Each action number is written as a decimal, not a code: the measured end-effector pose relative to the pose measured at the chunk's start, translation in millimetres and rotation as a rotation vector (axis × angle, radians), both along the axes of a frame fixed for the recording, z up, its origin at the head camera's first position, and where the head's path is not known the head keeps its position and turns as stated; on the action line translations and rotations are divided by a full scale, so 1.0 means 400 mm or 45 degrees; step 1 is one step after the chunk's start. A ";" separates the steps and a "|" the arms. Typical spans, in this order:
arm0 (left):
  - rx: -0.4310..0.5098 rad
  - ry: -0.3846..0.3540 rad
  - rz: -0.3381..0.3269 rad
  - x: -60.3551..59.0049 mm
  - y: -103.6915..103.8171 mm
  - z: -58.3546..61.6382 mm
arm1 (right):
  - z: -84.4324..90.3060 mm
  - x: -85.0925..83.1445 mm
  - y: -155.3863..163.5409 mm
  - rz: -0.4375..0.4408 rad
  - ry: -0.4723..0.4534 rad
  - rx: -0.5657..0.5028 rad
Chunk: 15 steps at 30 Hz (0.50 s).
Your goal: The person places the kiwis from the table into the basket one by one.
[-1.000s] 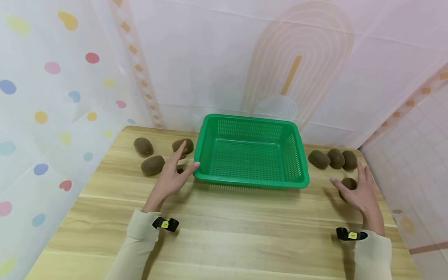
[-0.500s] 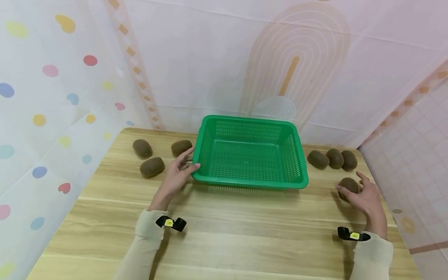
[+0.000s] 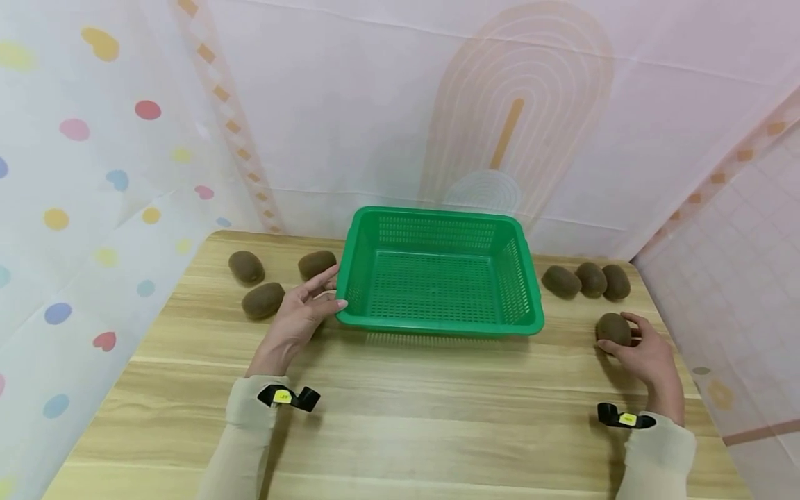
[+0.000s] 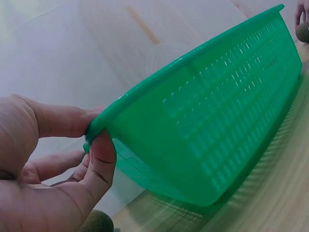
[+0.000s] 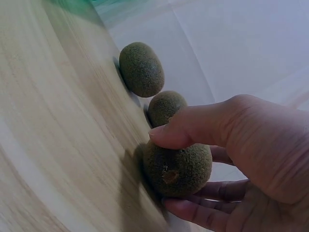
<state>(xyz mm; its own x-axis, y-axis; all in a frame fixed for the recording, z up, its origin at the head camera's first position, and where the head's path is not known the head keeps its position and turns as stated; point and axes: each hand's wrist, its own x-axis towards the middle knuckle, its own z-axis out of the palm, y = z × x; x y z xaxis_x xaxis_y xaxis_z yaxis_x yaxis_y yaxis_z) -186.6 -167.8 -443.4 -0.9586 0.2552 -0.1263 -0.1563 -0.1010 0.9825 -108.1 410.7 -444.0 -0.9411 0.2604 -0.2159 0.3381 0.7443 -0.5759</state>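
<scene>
Nearest, the two sleeved wrists lie over the worktop [image 3: 400,417], each with a small black clip; the right hand [image 3: 646,354] has its grip curled round a kiwi [image 3: 613,328] at the right side, thumb on top and fingers [image 5: 203,212] beneath, so the fruit looks cradled rather than squeezed, resting on the wood; the left hand [image 3: 296,316] pinches the near-left corner of the basket [image 3: 437,323], thumb [image 4: 99,159] outside the wall and a finger along the rim, which I'd judge steadies the light plastic so it won't slide; the basket sits mid-worktop with nothing in it; further back, three kiwis [image 3: 262,299] lie left of it and a row of three [image 3: 587,279] lies right, within either arm's reach; behind hangs a pale patterned curtain [image 3: 512,104].
</scene>
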 end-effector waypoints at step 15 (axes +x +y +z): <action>0.144 -0.109 0.073 0.000 0.015 -0.002 | -0.012 -0.017 -0.019 0.057 0.104 -0.008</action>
<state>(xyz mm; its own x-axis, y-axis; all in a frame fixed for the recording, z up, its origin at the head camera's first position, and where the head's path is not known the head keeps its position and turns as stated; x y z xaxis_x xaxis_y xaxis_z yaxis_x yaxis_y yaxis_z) -186.8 -162.0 -444.3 -0.9590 0.2174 -0.1818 -0.2299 -0.2216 0.9477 -114.8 403.2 -448.9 -0.9663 0.2163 -0.1397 0.2563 0.7538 -0.6051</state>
